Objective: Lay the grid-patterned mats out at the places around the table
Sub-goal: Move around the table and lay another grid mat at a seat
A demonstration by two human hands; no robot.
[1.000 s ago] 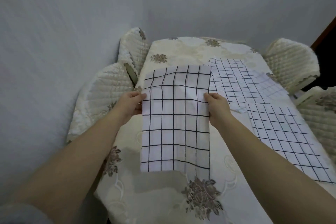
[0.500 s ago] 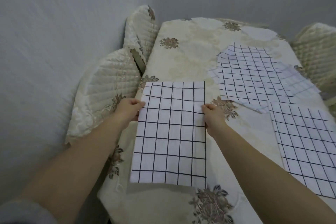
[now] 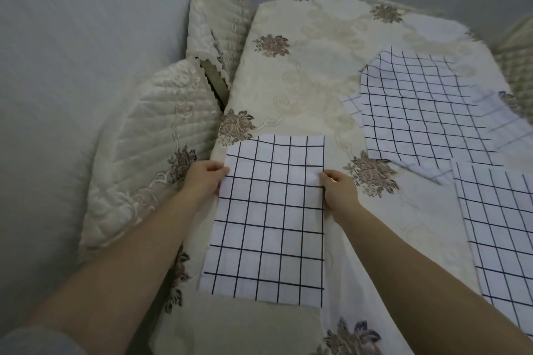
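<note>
Change: since the earlier frames the held mat (image 3: 268, 225) is brought down from an upright hang to a nearly flat lie, and the view is tipped lower over the counter (image 3: 302, 81).
Left hand: the mat's left edge is pinched by the left hand (image 3: 203, 179), with the thumb on top and the fingers curled beneath; the grip is closed on the fabric.
Right hand: the mat's right edge is pinched in the same way by the right hand (image 3: 339, 190), level with the left.
Held mat: it is white with a black grid and is placed at the counter's near left side, with its long side running away from the person. A shadow is cast below its near edge, so whether that end touches the cloth cannot be told.
Counter: it is covered by a cream tablecloth (image 3: 288, 106) embroidered with brown flower clusters. One cluster is seen just beyond the held mat's far left corner, and another just beside the right hand.
Other mats: a far mat (image 3: 418, 112) is spread on the right half over a paler gridded piece (image 3: 507, 124). A right mat (image 3: 501, 225) is laid nearer, cut off by the frame and well apart from the held mat.
Chairs: a near quilted chair (image 3: 150, 158) and a far quilted chair (image 3: 219, 23) are pushed against the counter's left edge.
Room: a plain grey wall (image 3: 86, 37) is seen behind and to the left.
</note>
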